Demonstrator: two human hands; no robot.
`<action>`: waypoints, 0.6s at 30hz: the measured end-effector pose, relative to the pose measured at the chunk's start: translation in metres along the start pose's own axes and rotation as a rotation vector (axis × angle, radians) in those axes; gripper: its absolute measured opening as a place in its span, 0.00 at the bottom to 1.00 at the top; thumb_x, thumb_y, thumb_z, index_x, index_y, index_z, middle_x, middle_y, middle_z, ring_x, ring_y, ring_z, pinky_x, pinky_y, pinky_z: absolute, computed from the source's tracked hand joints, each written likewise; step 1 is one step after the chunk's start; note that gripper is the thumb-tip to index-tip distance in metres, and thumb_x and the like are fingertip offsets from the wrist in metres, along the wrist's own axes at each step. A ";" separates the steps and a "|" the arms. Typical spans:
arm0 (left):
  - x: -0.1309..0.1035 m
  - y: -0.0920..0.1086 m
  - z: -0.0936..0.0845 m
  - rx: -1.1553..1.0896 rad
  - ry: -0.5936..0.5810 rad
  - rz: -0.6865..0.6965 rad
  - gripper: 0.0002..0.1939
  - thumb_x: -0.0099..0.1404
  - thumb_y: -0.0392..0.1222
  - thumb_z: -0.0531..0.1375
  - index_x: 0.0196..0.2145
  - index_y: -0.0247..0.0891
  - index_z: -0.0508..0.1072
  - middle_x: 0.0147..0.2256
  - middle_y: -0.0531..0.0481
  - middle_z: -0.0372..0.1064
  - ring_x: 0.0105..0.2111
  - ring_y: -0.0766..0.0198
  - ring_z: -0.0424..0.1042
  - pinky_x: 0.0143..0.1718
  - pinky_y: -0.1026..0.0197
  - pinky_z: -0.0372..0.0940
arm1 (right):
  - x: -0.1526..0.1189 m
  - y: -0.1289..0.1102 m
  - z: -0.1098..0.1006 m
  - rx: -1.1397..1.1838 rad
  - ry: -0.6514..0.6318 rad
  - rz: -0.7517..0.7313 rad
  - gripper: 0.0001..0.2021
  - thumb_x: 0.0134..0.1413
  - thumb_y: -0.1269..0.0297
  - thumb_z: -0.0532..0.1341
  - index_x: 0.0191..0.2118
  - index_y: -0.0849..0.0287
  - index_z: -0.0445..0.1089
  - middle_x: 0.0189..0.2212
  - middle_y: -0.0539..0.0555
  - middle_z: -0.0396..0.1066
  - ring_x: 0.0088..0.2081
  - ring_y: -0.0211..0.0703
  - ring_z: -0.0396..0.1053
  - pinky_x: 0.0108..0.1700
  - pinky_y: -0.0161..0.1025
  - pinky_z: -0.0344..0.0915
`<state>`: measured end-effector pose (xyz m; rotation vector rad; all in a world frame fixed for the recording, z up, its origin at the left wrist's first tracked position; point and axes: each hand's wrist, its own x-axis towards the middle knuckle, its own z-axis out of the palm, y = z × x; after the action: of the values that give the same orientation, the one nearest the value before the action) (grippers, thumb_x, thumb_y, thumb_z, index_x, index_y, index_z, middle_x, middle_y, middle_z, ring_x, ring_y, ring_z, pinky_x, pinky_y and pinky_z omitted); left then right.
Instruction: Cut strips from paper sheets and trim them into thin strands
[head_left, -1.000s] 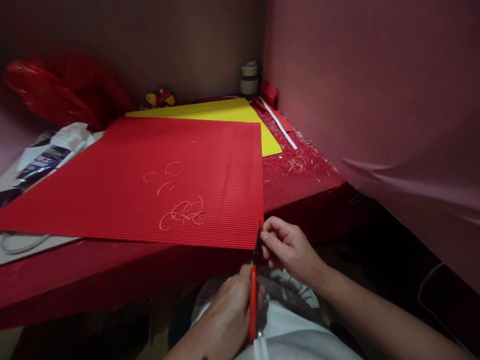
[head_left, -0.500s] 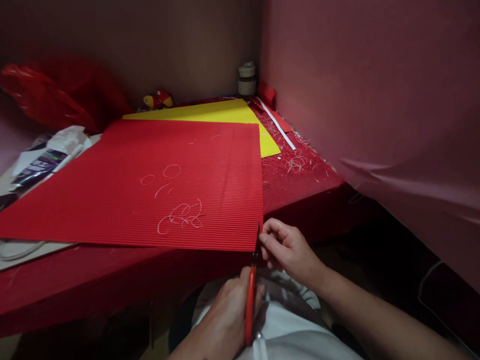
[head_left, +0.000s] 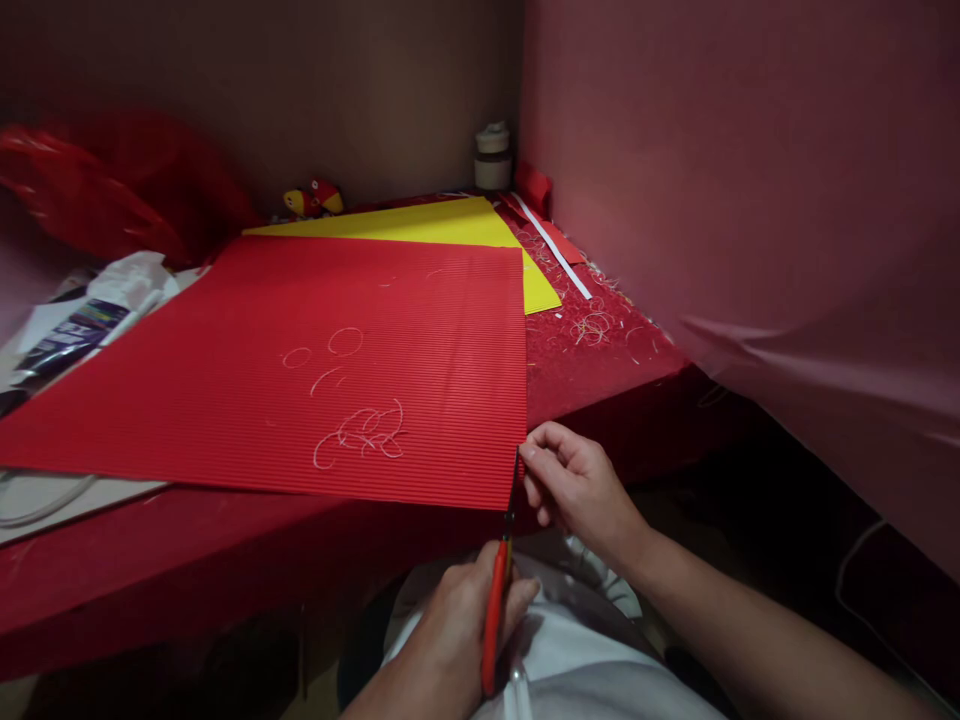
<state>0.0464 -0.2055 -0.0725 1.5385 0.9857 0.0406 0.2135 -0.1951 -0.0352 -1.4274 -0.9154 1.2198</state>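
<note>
A large red corrugated paper sheet (head_left: 420, 330) lies on the table, its near right corner hanging over the front edge. My left hand (head_left: 469, 605) is closed around the orange handles of a pair of scissors (head_left: 493, 620). The dark blades point away from me, along the sheet's right edge close to that corner. My right hand (head_left: 566, 475) is closed, thumb and forefinger pinching at this same edge by the blade tips. The rest of its fingers curl underneath. Thin curled paper trimmings (head_left: 367, 430) rest on the sheet.
Yellow sheets (head_left: 544, 290) lie partly under the red one. Behind stand a lidded jar (head_left: 493, 157) and a small red-and-yellow item (head_left: 313, 198). A white strip (head_left: 555, 245) and loose trimmings (head_left: 592, 325) lie at right. A red plastic bag (head_left: 127, 190) and a dark packet (head_left: 79, 330) are at left.
My right hand has shifted slightly up along the sheet's edge. The scissors' handles have moved a little left, and the sheet's near right corner sits slightly lower.
</note>
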 end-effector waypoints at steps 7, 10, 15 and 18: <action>0.004 -0.003 0.004 -0.016 0.089 -0.018 0.16 0.64 0.53 0.48 0.27 0.38 0.60 0.21 0.54 0.59 0.19 0.69 0.58 0.20 0.66 0.53 | -0.001 0.013 -0.004 -0.017 -0.083 -0.119 0.10 0.61 0.60 0.52 0.29 0.57 0.57 0.14 0.41 0.57 0.15 0.29 0.55 0.18 0.28 0.52; 0.001 -0.001 -0.004 0.067 0.076 0.071 0.16 0.64 0.52 0.49 0.27 0.38 0.63 0.24 0.51 0.61 0.23 0.68 0.60 0.24 0.65 0.54 | -0.005 0.015 -0.005 -0.029 -0.111 -0.132 0.10 0.61 0.61 0.52 0.29 0.57 0.57 0.14 0.41 0.56 0.15 0.29 0.55 0.19 0.28 0.52; -0.003 0.007 -0.012 0.155 0.037 0.082 0.17 0.64 0.51 0.49 0.25 0.37 0.64 0.22 0.52 0.60 0.22 0.68 0.57 0.23 0.65 0.52 | -0.008 0.015 -0.005 -0.045 -0.117 -0.161 0.09 0.61 0.62 0.51 0.30 0.58 0.57 0.15 0.42 0.57 0.16 0.29 0.54 0.20 0.29 0.53; 0.000 0.006 -0.010 0.180 0.048 0.075 0.16 0.63 0.51 0.49 0.27 0.37 0.65 0.23 0.51 0.61 0.22 0.68 0.58 0.23 0.65 0.53 | -0.007 0.016 -0.005 -0.046 -0.120 -0.167 0.09 0.61 0.63 0.51 0.30 0.57 0.57 0.15 0.42 0.57 0.15 0.30 0.54 0.20 0.29 0.52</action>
<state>0.0447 -0.1972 -0.0648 1.7460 0.9902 0.0425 0.2162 -0.2061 -0.0492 -1.2965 -1.1289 1.1748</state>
